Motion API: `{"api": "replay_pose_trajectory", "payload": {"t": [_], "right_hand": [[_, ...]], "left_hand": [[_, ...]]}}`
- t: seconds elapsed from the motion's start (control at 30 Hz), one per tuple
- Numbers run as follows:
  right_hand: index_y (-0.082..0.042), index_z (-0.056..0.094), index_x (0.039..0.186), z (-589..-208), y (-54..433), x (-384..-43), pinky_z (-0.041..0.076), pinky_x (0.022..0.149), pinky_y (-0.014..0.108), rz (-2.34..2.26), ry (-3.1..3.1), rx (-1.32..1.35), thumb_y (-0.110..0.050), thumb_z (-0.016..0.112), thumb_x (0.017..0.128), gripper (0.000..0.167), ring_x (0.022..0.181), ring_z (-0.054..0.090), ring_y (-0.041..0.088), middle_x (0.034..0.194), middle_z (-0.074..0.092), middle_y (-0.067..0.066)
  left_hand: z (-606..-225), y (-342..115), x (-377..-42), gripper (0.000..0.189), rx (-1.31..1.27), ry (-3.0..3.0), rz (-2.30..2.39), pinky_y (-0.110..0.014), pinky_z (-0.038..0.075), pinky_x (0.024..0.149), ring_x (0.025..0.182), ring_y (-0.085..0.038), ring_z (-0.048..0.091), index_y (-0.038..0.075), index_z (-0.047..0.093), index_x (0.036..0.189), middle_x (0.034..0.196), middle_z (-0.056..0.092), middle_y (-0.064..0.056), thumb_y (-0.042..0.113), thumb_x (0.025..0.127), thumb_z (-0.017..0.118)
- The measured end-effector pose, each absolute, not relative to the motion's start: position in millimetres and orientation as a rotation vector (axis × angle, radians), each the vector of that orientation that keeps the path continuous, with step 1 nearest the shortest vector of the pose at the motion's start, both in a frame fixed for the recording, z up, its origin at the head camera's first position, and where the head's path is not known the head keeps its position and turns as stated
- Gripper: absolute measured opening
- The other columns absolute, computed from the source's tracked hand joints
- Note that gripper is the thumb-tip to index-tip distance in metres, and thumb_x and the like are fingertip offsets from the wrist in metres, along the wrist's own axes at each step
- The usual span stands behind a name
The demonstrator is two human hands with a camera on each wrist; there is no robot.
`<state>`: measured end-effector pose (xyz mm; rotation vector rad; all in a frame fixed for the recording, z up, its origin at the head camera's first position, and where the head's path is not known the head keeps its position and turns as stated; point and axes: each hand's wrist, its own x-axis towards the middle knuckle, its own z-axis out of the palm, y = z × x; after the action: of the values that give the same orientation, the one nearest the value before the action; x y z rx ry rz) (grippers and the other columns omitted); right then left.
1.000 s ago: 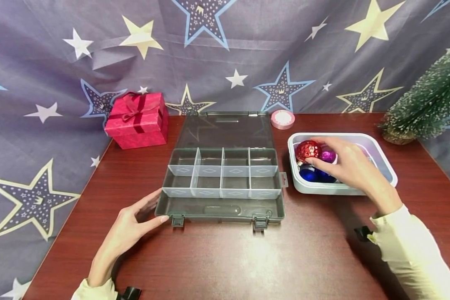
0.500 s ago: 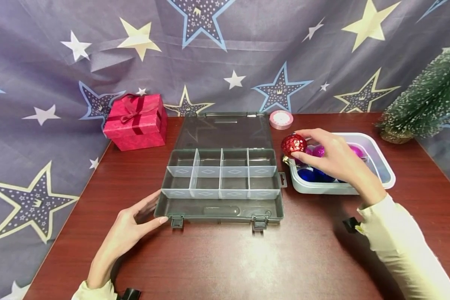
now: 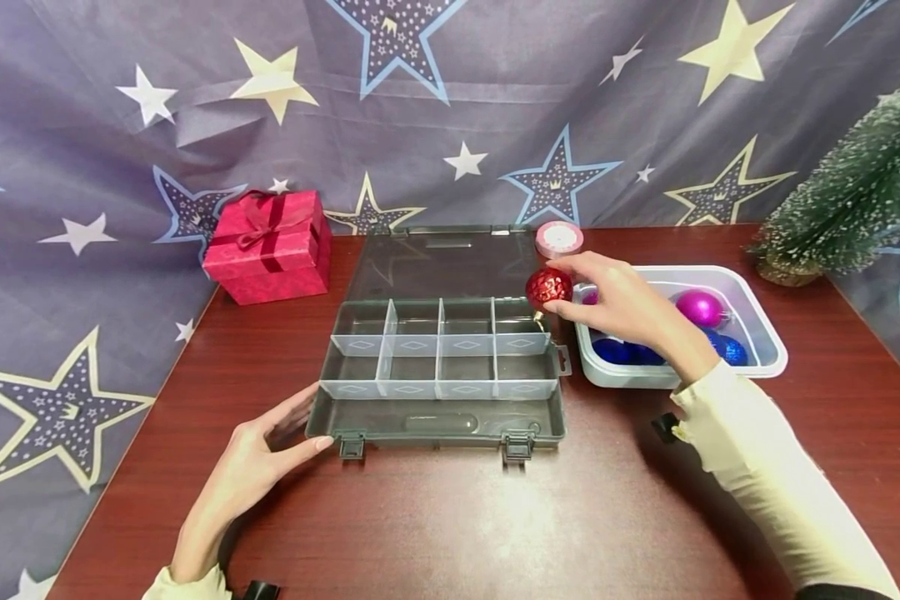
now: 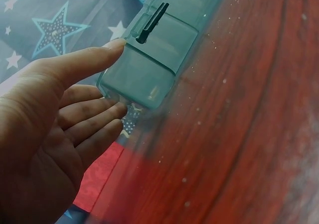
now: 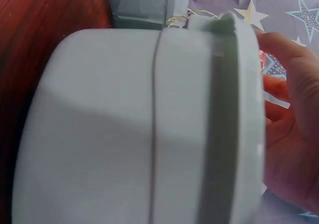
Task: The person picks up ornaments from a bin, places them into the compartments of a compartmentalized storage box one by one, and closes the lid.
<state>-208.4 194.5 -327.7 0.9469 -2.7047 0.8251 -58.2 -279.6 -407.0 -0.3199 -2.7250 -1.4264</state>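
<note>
In the head view my right hand (image 3: 621, 302) pinches a red Christmas ball (image 3: 548, 288) between thumb and fingers, its gold cap hanging downward. The ball overlaps the back right compartment of a grey see-through divider box (image 3: 450, 421), whose lid (image 3: 450, 262) lies back. My left hand (image 3: 251, 462) is at the box's front left corner, fingers extended along the side. The left wrist view shows the thumb (image 4: 94, 62) right at the box's edge and the fingers straight. In the right wrist view the white tub (image 5: 109, 124) hides most of the ball and part of the right hand (image 5: 294, 129).
The white tub (image 3: 761, 354) beside the box holds several pink, purple and blue balls, including a pink ball (image 3: 699, 307). Behind stand a pink ribbon roll (image 3: 558, 239), a red gift box (image 3: 270, 250) and a small snowy tree (image 3: 843, 196). A star-patterned cloth (image 3: 450, 108) hangs behind the table.
My right hand has lifted the red ball out of the white tub and carried it left to the divider box. The left hand stays at the box's corner.
</note>
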Motion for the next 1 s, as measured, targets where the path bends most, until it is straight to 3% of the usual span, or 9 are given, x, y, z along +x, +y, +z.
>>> {"api": "replay_pose_trajectory", "payload": {"t": [0.33,0.6,1.0], "right_hand": [[-0.001,0.063,0.136,-337.8,178.0,-217.2,0.049,0.103,0.054,0.765,-2.773,0.963,-0.031,0.079,0.093,0.055,0.118,0.062,0.034,0.131,0.065,0.020],[0.002,0.063,0.133,-336.8,175.8,-217.6,0.055,0.095,0.049,0.838,-2.774,0.968,-0.025,0.079,0.095,0.049,0.106,0.069,0.031,0.124,0.067,0.021],[0.000,0.067,0.128,-328.4,213.3,-202.4,0.052,0.097,0.055,0.886,-2.708,0.824,-0.019,0.078,0.095,0.040,0.109,0.067,0.035,0.119,0.069,0.018]], "left_hand": [[-408.0,-280.2,-58.8,0.067,-0.330,-2.719,-1.429,-0.012,0.046,0.097,0.121,-0.005,0.063,0.020,0.056,0.151,0.137,0.066,-0.008,0.019,0.090,0.084],[-408.0,-280.3,-58.4,0.067,-0.323,-2.722,-1.426,-0.012,0.046,0.096,0.121,-0.006,0.063,0.021,0.056,0.151,0.136,0.066,-0.008,0.019,0.090,0.084],[-407.4,-280.1,-58.3,0.067,-0.318,-2.733,-1.424,-0.011,0.046,0.096,0.120,-0.005,0.063,0.022,0.056,0.151,0.136,0.066,-0.008,0.021,0.091,0.084]]}}
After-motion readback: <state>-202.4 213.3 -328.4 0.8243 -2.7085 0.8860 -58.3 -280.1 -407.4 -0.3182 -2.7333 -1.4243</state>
